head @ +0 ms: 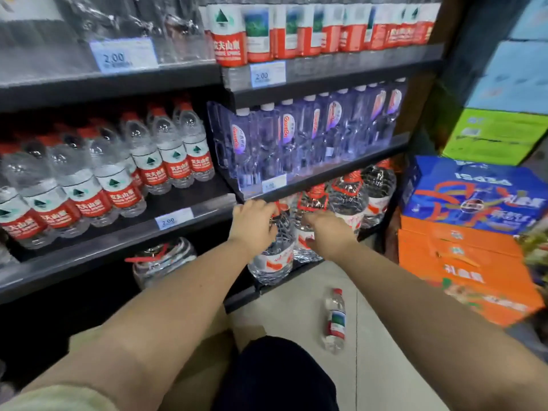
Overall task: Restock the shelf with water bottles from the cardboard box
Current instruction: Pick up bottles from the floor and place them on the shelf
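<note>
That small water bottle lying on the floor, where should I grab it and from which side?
Grip the small bottle around its labelled middle, coming from above. It lies on its side on the floor tile with open space around, red cap pointing toward the shelf, so its round body is fully exposed.

Shelf price tags and bottle labels

"2.00" on three price tags (124, 58) (261, 75) (168, 221) — "农夫山泉" on red-labelled bottles (226, 37); "Ganten" on the clear bottles (289, 120); lower tag blurred.
</note>
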